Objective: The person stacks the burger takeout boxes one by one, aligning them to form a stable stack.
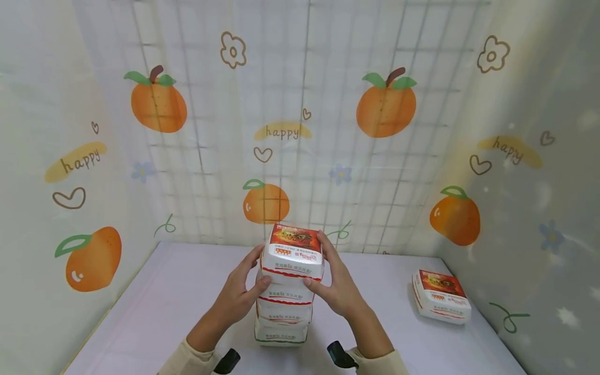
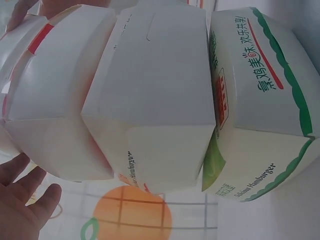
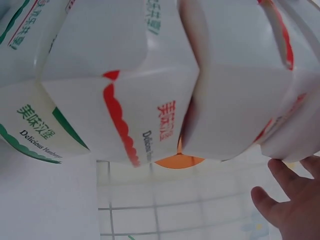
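Head view: a stack of four burger boxes (image 1: 283,315) stands upright on the bench (image 1: 183,291), between its left and right edges and well forward of the far edge. The left hand (image 1: 241,290) and right hand (image 1: 340,285) hold the top box (image 1: 292,254) from opposite sides, thumbs on the front near its lower seam, fingers toward the back. A lone box (image 1: 440,297) lies near the right edge, toward the far right corner. Small print on the lids is too blurred to read; the curtain (image 1: 328,83) behind repeats "happy".

Left wrist view: the green-trimmed bottom box (image 2: 260,100) reads "美味,欢乐共享!" on one wall and "Delicious Hamburger" on another. The walls look like thin, smooth card: probably light, fairly stiff at the folds, easily dented and somewhat slippery. The fingers are bent around the upper boxes.

Right wrist view: the second box from the bottom (image 3: 125,95) shows "美味汉堡" in red above partly legible "Delicious". Gentle, level pressure low on opposite side walls, near the folded corners, should suit best; squeezing mid-panel may buckle the card. No brand name is legible.
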`<state>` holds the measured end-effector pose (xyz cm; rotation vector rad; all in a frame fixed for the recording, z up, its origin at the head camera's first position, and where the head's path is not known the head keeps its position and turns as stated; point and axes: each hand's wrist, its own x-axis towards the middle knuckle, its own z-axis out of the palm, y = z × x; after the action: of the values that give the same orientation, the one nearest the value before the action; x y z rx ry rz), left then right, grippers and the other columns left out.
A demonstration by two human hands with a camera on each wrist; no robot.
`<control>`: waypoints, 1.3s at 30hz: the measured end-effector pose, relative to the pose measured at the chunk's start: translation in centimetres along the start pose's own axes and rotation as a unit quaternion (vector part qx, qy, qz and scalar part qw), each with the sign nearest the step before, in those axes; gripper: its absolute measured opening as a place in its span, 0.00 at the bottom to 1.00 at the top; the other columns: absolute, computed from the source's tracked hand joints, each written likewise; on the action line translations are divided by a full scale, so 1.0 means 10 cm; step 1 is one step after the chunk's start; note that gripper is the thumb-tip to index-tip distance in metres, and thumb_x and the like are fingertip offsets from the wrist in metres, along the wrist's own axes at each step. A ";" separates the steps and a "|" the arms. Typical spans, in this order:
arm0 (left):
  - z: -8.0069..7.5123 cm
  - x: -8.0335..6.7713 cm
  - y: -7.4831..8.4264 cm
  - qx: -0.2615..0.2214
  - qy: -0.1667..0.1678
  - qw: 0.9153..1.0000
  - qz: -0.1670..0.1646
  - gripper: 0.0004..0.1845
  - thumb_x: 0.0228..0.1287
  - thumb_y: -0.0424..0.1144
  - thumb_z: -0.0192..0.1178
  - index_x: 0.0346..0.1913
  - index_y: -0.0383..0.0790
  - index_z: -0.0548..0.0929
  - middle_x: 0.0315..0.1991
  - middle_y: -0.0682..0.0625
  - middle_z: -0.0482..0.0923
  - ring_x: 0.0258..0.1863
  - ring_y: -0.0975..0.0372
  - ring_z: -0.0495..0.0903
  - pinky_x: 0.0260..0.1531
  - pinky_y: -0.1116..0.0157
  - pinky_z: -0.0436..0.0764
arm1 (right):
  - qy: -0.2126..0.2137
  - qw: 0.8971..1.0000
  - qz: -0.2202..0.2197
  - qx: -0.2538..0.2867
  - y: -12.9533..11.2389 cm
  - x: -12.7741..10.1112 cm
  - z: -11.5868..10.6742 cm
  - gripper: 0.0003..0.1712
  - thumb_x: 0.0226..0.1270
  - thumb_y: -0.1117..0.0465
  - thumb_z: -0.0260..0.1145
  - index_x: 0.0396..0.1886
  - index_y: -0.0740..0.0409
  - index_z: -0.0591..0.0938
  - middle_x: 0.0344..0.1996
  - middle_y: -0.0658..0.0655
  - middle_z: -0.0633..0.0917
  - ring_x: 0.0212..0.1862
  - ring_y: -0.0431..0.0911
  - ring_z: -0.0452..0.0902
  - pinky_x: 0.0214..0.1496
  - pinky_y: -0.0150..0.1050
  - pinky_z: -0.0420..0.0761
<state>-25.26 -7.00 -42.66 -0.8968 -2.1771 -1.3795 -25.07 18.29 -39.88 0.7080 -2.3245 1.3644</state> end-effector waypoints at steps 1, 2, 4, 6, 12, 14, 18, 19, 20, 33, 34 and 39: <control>0.00 0.00 0.00 0.001 0.000 1.000 0.001 0.35 0.71 0.47 0.57 0.76 0.58 0.55 0.69 0.57 0.65 0.66 0.59 0.65 0.60 0.44 0.67 | 0.000 1.000 -0.001 0.000 -0.01 0.00 0.00 0.53 0.57 0.45 0.69 0.77 0.30 0.49 0.71 0.50 0.63 0.68 0.56 0.60 0.58 0.71 0.63; 0.00 0.01 0.00 0.001 0.000 1.000 0.003 0.35 0.71 0.46 0.57 0.76 0.58 0.54 0.69 0.57 0.65 0.66 0.59 0.64 0.61 0.44 0.67 | 0.000 1.000 -0.002 0.001 -0.01 0.01 0.00 0.53 0.57 0.45 0.69 0.77 0.30 0.49 0.71 0.50 0.63 0.68 0.56 0.59 0.59 0.71 0.63; -0.01 0.01 0.01 0.000 0.001 1.000 0.003 0.35 0.71 0.46 0.57 0.76 0.58 0.54 0.69 0.57 0.65 0.67 0.59 0.64 0.61 0.44 0.66 | 0.000 1.000 -0.004 0.002 -0.02 0.01 -0.01 0.54 0.57 0.46 0.70 0.77 0.30 0.49 0.72 0.50 0.62 0.69 0.56 0.58 0.58 0.71 0.63; -0.01 0.02 0.00 -0.001 0.002 1.000 0.002 0.35 0.70 0.46 0.58 0.75 0.59 0.54 0.68 0.58 0.65 0.67 0.59 0.63 0.62 0.44 0.66 | -0.003 1.000 -0.003 0.004 -0.02 0.01 -0.01 0.54 0.56 0.45 0.70 0.77 0.30 0.48 0.72 0.51 0.62 0.69 0.56 0.58 0.58 0.72 0.63; -0.01 0.00 0.00 -0.005 0.013 1.000 -0.004 0.36 0.69 0.45 0.59 0.75 0.58 0.54 0.67 0.58 0.67 0.68 0.60 0.63 0.62 0.44 0.65 | -0.010 1.000 -0.002 0.008 -0.05 0.03 -0.02 0.56 0.56 0.44 0.70 0.78 0.30 0.46 0.71 0.51 0.63 0.70 0.56 0.58 0.58 0.72 0.63; 0.00 0.00 0.01 -0.010 0.016 1.000 -0.011 0.37 0.69 0.43 0.60 0.76 0.55 0.55 0.68 0.56 0.67 0.68 0.59 0.63 0.63 0.45 0.64 | -0.010 1.000 0.000 0.011 -0.06 0.03 -0.03 0.56 0.56 0.44 0.70 0.77 0.29 0.46 0.71 0.51 0.64 0.70 0.56 0.58 0.58 0.71 0.64; -0.02 -0.03 0.07 -0.014 0.018 1.000 -0.016 0.37 0.69 0.43 0.60 0.76 0.51 0.54 0.70 0.53 0.64 0.68 0.57 0.63 0.63 0.44 0.64 | -0.013 1.000 0.013 0.012 -0.07 0.02 -0.03 0.56 0.56 0.43 0.70 0.77 0.26 0.45 0.71 0.52 0.64 0.71 0.56 0.56 0.58 0.72 0.63; -0.02 -0.03 0.07 -0.015 0.017 1.000 -0.019 0.37 0.69 0.43 0.60 0.76 0.51 0.54 0.70 0.53 0.64 0.68 0.57 0.63 0.63 0.44 0.64 | -0.013 1.000 0.016 0.011 -0.07 0.02 -0.03 0.56 0.56 0.42 0.70 0.77 0.25 0.45 0.72 0.52 0.63 0.71 0.57 0.56 0.58 0.73 0.62; -0.02 -0.04 0.06 -0.013 0.016 1.000 -0.020 0.38 0.69 0.44 0.60 0.76 0.51 0.54 0.70 0.53 0.64 0.68 0.57 0.63 0.62 0.43 0.64 | -0.014 1.000 0.017 0.010 -0.07 0.01 -0.03 0.56 0.56 0.42 0.70 0.77 0.25 0.45 0.72 0.53 0.63 0.71 0.57 0.56 0.58 0.74 0.62; 0.03 -0.05 -0.04 -0.009 0.004 1.000 -0.013 0.38 0.69 0.49 0.59 0.76 0.59 0.52 0.70 0.58 0.63 0.69 0.60 0.61 0.62 0.44 0.65 | -0.022 0.998 0.018 0.055 0.01 -0.01 -0.06 0.55 0.57 0.46 0.69 0.78 0.31 0.47 0.74 0.54 0.59 0.72 0.61 0.53 0.58 0.76 0.58; 0.03 -0.05 -0.05 -0.007 0.004 1.000 -0.011 0.38 0.69 0.49 0.59 0.76 0.58 0.52 0.70 0.58 0.63 0.69 0.60 0.61 0.62 0.45 0.65 | -0.022 0.998 0.017 0.055 0.02 -0.01 -0.06 0.55 0.57 0.46 0.69 0.78 0.31 0.47 0.74 0.53 0.58 0.72 0.61 0.53 0.58 0.76 0.57; 0.01 -0.04 -0.05 0.005 0.008 1.000 -0.001 0.38 0.69 0.48 0.59 0.76 0.57 0.52 0.70 0.57 0.62 0.69 0.59 0.61 0.63 0.46 0.66 | -0.020 0.998 0.004 0.056 0.04 -0.01 -0.06 0.55 0.57 0.47 0.70 0.78 0.31 0.47 0.75 0.50 0.56 0.73 0.60 0.53 0.58 0.76 0.56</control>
<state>-25.29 -7.16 -43.32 -0.8764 -2.1718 -1.3701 -25.18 19.01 -39.91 0.7662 -2.2980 1.5076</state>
